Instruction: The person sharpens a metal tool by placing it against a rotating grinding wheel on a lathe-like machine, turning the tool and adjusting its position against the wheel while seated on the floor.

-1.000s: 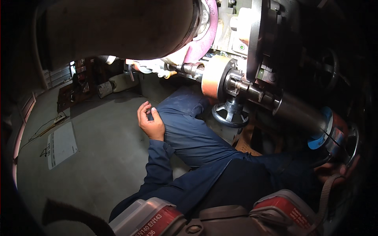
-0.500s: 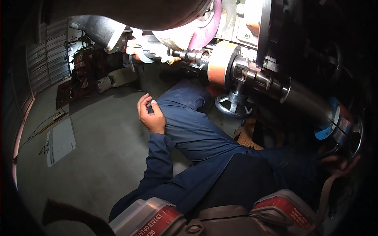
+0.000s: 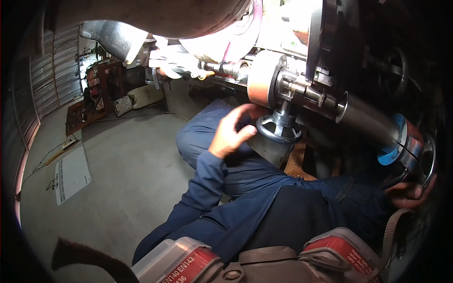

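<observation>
My left hand (image 3: 232,133) reaches toward the small black handwheel (image 3: 279,129) under the machine. Its thumb is apart from the fingers, and the fingertips pass behind or beside the wheel's rim, so contact cannot be made out. At the far right, in shadow, my right hand (image 3: 409,193) has its fingers curled at the lower rim of a larger metal handwheel (image 3: 432,162). Above the small handwheel sits an orange-and-grey drum (image 3: 260,80), in line with a metal shaft (image 3: 302,88) and a dark cylinder (image 3: 368,120) ending in a blue collar (image 3: 394,141).
A pink grinding wheel (image 3: 253,28) stands under bright light at the top. Another handwheel (image 3: 395,73) is in the dark upper right. A white sign (image 3: 73,174) lies on the floor at left, near a cable. My respirator (image 3: 269,262) fills the lower edge.
My left hand has left the spot over my knee and moved right, to the small handwheel. My right hand stays by the far-right handwheel. The view has shifted slightly.
</observation>
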Available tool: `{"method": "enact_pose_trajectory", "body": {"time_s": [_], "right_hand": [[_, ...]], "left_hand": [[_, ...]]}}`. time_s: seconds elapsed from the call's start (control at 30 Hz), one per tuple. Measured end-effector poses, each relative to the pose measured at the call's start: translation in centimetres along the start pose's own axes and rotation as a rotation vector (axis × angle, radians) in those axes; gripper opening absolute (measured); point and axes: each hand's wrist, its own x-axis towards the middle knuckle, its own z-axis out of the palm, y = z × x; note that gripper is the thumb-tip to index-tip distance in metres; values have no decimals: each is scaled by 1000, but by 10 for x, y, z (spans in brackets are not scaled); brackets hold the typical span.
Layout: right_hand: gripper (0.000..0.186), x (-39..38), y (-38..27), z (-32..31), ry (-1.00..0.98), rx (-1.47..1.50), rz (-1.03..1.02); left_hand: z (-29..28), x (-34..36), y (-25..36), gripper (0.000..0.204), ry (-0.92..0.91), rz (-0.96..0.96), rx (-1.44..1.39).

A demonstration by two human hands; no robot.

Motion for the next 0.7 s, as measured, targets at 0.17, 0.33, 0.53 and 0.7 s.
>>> {"method": "enact_pose_trajectory", "body": {"time_s": [0.17,0.33,0.53,0.7], "right_hand": [[44,14,-4,-6,-43,-86,-46],[43,12,7,-4,-6,-62,-116],[42,15,-4,-6,-55,-96,-43],[42,8,14,-1,26,-57,-123]], "left_hand": [[28,37,13,91,-331,25,130],[27,48,1,83,-443,41,113],[38,42,1,83,-314,72,126],[41,37,8,84,-238,25,141]]}}
